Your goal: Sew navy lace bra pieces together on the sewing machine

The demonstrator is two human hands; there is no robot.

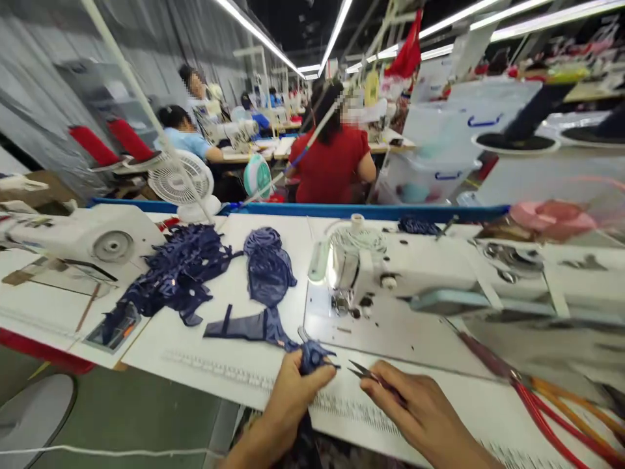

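Left hand's (288, 394) fingers pinch the bunched navy fabric (312, 356) above the desk's (195, 358) front edge, its loose ends pointing right, just beside the slightly parted thread snips (360, 370) gripped in the right hand's (426, 405) closed fingers.

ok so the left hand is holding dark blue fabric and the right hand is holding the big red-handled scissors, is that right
Not quite: the head view shows small pointed snips in the right hand; the big red-handled scissors lie off to its right. The left hand is holding dark blue fabric.
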